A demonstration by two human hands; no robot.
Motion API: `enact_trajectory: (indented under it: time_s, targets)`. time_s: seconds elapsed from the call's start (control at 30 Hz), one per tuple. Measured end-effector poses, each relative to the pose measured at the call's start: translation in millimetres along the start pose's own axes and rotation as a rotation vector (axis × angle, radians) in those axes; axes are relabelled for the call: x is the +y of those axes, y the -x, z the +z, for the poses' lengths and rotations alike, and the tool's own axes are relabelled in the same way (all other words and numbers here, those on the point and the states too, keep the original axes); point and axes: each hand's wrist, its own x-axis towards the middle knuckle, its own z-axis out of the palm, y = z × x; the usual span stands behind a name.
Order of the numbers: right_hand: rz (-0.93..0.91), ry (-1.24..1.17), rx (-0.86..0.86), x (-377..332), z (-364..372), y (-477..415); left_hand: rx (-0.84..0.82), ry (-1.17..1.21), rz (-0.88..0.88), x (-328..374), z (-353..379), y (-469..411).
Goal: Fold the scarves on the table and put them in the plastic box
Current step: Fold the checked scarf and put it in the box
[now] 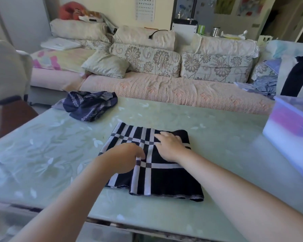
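A black scarf with white checked stripes (164,180) lies folded flat in the middle of the table. My left hand (124,158) rests on its left part with fingers curled down onto the cloth. My right hand (170,145) lies flat on its upper right part, fingers spread and pointing left. A second scarf, dark blue with thin white stripes (89,106), sits crumpled at the table's far left. The plastic box (290,137), translucent with a purple tint, stands at the right edge of the table.
The table (226,140) has a pale green glass top with a leaf pattern. A sofa (164,91) with floral cushions runs along its far side. Clothes (269,81) are piled on the sofa's right end. A chair (5,75) stands at the left.
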Motion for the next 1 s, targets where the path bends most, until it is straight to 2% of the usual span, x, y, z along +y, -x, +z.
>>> enact_trajectory:
  time_s: [0.07,0.17,0.27,0.37,0.47,0.57,0.63,0.73,0.83,1.0]
  targets:
    - [0.025,-0.030,0.016,13,13,8,-0.037,-0.035,0.045,4,12,-10]
    - [0.015,-0.026,-0.042,33,25,21,-0.153,-0.147,-0.035,12,27,-19]
    - [-0.018,0.000,-0.039,54,24,26,-0.125,-0.152,-0.041,24,28,-24]
    - [-0.034,0.147,-0.072,77,11,20,-0.103,-0.143,0.029,36,29,-29]
    - [0.042,0.346,-0.045,99,-4,14,-0.087,-0.064,0.124,42,29,-34]
    - [0.144,0.481,0.115,93,-12,22,-0.055,0.016,0.112,37,26,-44]
    - [0.214,0.391,0.198,73,-8,35,0.008,-0.175,0.058,31,29,-50]
    - [0.281,0.110,0.124,45,5,63,-0.021,-0.278,-0.055,29,38,-55]
    - [0.214,0.152,0.075,42,22,87,-0.070,-0.284,-0.091,35,41,-57]
    - [0.064,0.124,-0.129,99,9,82,-0.125,-0.476,-0.039,62,40,-48]
